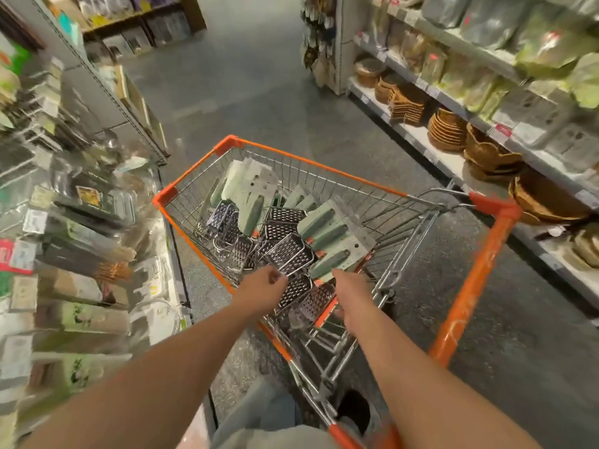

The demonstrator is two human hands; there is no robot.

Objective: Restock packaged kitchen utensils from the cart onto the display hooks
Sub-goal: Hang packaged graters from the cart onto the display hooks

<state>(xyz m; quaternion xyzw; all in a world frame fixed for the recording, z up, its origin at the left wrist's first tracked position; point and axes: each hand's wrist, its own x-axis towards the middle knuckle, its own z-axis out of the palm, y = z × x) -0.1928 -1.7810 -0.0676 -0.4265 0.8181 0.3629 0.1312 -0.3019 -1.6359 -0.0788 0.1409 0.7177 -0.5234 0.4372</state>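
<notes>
Both hands down in cart (324,171). Left hand (264,286) nearer, grip pinching edge of packaged grater (291,254) lying just ahead, handle pointing away-right. Right hand (351,288) beside pile, grip state unclear tbh.

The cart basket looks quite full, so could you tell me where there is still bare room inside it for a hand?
Bare wire shows along the right side of the cart, between the graters' green cards and the orange rim. The far left corner beside the pale cards is also thinly filled. The middle and near end are crowded with overlapping graters, where the left hand and right hand reach.
</notes>
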